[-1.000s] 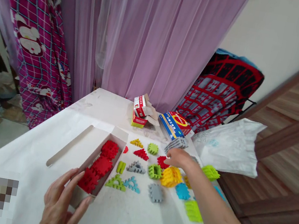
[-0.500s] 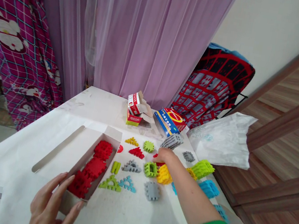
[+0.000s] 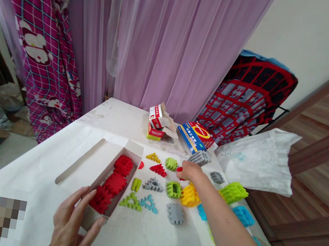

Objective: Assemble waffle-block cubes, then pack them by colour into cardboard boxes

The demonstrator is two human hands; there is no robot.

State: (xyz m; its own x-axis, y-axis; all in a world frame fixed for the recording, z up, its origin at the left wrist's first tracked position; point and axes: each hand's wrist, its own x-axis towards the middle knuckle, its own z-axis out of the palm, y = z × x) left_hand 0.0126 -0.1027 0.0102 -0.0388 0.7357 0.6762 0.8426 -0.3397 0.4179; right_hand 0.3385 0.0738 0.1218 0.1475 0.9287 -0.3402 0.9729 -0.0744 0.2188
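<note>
My left hand (image 3: 76,224) grips the near end of an open white cardboard box (image 3: 136,148), thumb on the right wall and fingers over the left. Red toothed building pieces (image 3: 115,183) lie in a row inside it. My right hand (image 3: 189,172) is down at the table with its fingers closed on a red building piece (image 3: 179,170), mostly hidden by them. Behind that hand stands a stack of grey pieces (image 3: 200,158). Close by are a green round piece (image 3: 171,164), a green square frame (image 3: 174,189) and a yellow stack (image 3: 191,195).
Grey (image 3: 154,185), blue (image 3: 149,203) and green (image 3: 131,201) arched pieces lie right of the box. Green (image 3: 234,192) and blue (image 3: 242,215) stacks sit beyond my right forearm. Small cartons (image 3: 156,121), a blue battery box (image 3: 192,138) and a white bag (image 3: 260,159) are farther back.
The whole view has shifted, with everything now farther right in the picture. Both hands keep nearly the same places on the box and at the red piece.
</note>
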